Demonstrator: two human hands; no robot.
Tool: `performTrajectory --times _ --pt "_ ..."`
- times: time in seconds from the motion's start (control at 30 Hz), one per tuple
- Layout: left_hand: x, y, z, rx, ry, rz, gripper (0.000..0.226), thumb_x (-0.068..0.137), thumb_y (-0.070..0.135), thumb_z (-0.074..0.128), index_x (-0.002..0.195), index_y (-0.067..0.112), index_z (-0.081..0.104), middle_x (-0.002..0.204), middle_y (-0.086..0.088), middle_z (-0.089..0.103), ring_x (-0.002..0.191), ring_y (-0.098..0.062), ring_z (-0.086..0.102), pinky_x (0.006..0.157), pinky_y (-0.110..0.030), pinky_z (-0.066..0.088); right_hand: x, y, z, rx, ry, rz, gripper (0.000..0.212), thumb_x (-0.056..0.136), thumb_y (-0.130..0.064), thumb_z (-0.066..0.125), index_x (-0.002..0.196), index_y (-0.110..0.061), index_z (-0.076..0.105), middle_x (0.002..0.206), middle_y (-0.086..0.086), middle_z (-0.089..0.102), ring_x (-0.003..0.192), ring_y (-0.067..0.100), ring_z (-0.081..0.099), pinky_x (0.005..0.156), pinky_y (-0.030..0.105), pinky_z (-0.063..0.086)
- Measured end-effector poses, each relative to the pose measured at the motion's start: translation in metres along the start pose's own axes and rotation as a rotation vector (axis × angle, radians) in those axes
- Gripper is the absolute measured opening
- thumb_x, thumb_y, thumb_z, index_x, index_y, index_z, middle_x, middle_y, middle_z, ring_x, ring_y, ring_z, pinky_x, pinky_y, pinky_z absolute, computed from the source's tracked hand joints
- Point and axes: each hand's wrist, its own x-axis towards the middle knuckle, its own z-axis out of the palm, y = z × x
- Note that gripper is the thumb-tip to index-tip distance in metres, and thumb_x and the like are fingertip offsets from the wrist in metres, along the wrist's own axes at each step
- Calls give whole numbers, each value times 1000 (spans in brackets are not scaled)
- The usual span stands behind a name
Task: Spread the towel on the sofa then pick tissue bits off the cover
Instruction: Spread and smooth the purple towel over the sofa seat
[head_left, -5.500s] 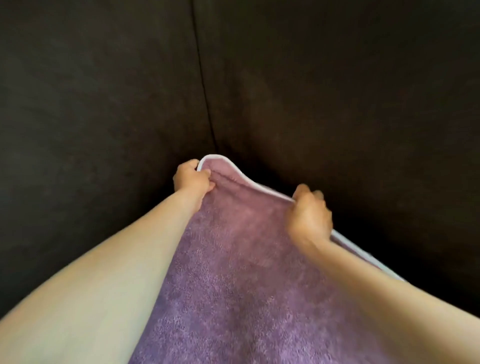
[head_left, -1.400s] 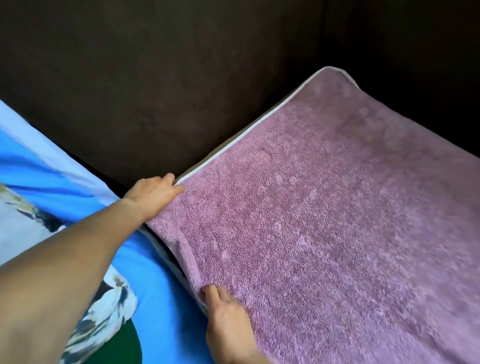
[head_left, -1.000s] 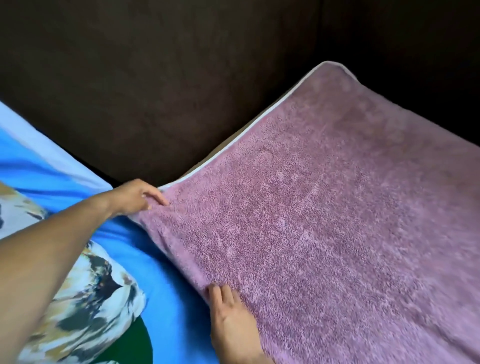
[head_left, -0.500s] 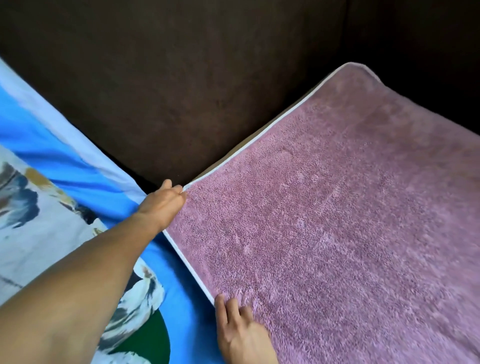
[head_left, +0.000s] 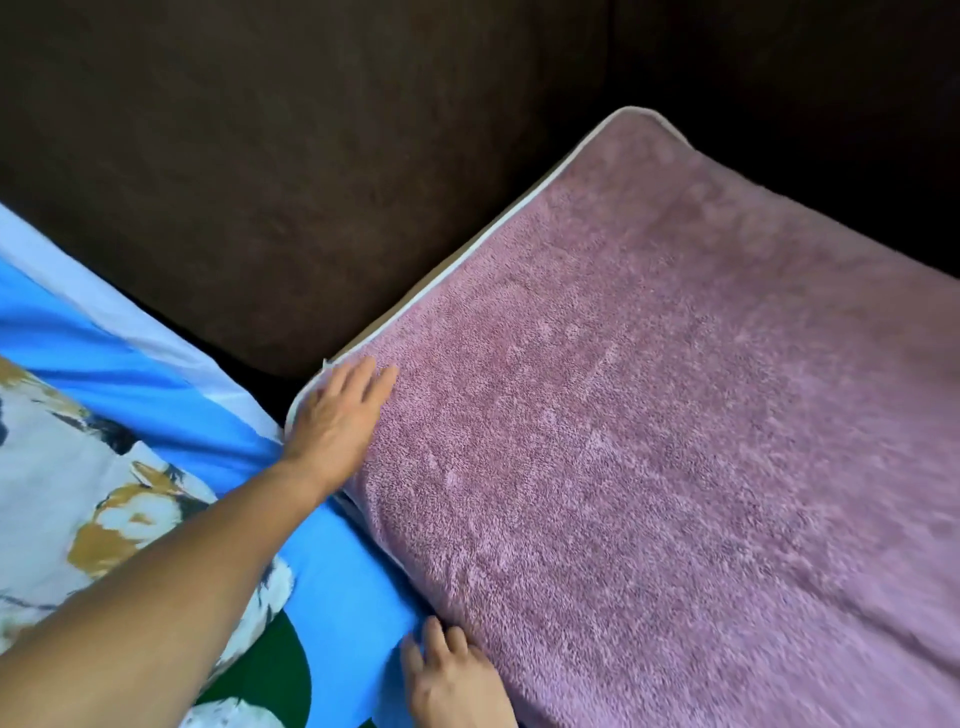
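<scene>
Purple terry fills the right of the view: the towel (head_left: 649, 441) lies spread over the sofa seat, its white-piped far edge running toward 1 o'clock against the dark brown backrest (head_left: 311, 182). Nearest, at 6 o'clock, the right hand (head_left: 457, 680) rests with fingers loosely extended at the towel's near left edge, where it meets the blue printed cover (head_left: 156, 395); it grips nothing visible. Farther out, at about 10 o'clock from it, the left hand (head_left: 337, 415) lies flat and open, palm down on the towel's left corner, pressing it smooth. Spreading looks nearly finished; only this left edge is being settled. Next would come searching the cover for tissue bits and pinching them off with fingertips. No bits can be made out on it from here.
</scene>
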Motion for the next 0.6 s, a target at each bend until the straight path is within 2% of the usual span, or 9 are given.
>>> performTrajectory --times 0.07,0.17,0.23,0.3,0.37,0.43,0.5,0.53,0.6 --pt "-8 18 9 -28 -152 -43 82 80 -10 37 148 25 6 157 -14 8 139 -41 18 114 -49 22 -1 16 -7 -8 113 1 22 62 -22 45 63 -21 68 71 0 71 53 17 56 47 21 41" --pt "-7 25 15 -102 -320 -343 82 84 -4 34 147 30 -5 156 -20 -3 139 -47 11 113 -54 14 -8 32 -16 -16 180 93 32 62 -24 44 76 -21 73 81 -2 72 69 22 52 53 23 44" --pt "1 22 11 -182 -379 -475 78 86 1 38 148 23 -5 155 -24 4 140 -42 14 114 -50 18 -18 37 -15 -57 205 63 30 61 -26 45 71 -22 73 79 -6 72 71 21 54 58 26 42" --pt "9 23 4 -307 -387 -610 73 88 6 42 148 11 1 153 -23 19 134 -40 32 109 -44 34 -29 38 -15 -81 175 24 29 60 -29 45 69 -26 72 73 -10 70 73 19 43 63 31 32" --pt "6 33 -5 -322 -390 -675 66 88 9 47 144 2 14 148 -24 31 127 -40 41 102 -44 43 -37 38 -21 -26 87 33 30 60 -32 40 66 -31 70 66 -13 66 71 14 46 62 25 35" --pt "-6 60 -15 -222 -294 -600 58 84 11 52 136 1 29 138 -26 40 124 -42 42 101 -48 41 -50 45 -32 71 6 61 31 61 -33 38 66 -34 69 63 -15 63 60 6 57 51 16 42" --pt "-27 100 -21 -223 -111 -401 56 79 8 57 130 3 36 132 -24 42 119 -43 41 97 -50 42 -66 60 -45 96 6 84 24 58 -39 50 71 -33 69 65 -16 63 56 5 58 47 12 41" --pt "-40 125 -22 -232 -40 -274 55 78 5 58 130 4 39 131 -22 44 117 -42 43 95 -50 43 -74 70 -51 78 18 98 24 53 -42 58 72 -32 69 66 -16 63 58 5 57 49 15 41" --pt "-67 177 -24 -285 72 -13 45 78 1 57 122 4 50 124 -18 53 107 -38 51 88 -47 49 -94 92 -58 11 104 144 23 56 -38 54 71 -29 67 67 -13 63 65 9 49 58 20 33"
